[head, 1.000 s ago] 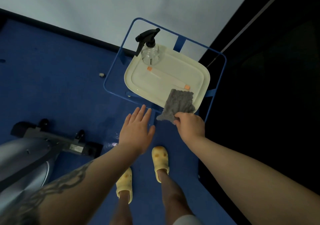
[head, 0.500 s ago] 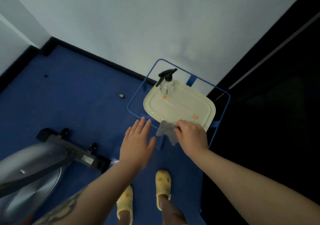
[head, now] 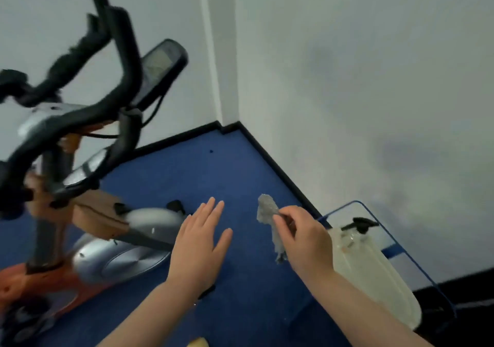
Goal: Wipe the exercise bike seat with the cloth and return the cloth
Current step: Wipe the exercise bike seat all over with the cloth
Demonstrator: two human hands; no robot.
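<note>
Grey cloth (head: 268, 221) dangling lengthwise, right-pinched

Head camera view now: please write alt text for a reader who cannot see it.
A right hand pinches a crumpled grey cloth above blue carpet, while the open left hand hovers beside it. A blurred black-handled, orange and silver exercise bike stands left; a cream plastic tray sits right.

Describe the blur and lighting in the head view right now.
Head view: motion blur smears the exercise bike handlebars and console; the right hand holding the grey cloth and the open left hand are sharper; flat, dim light, soft shadows on the white wall; wide-angle bending at edges.
</note>
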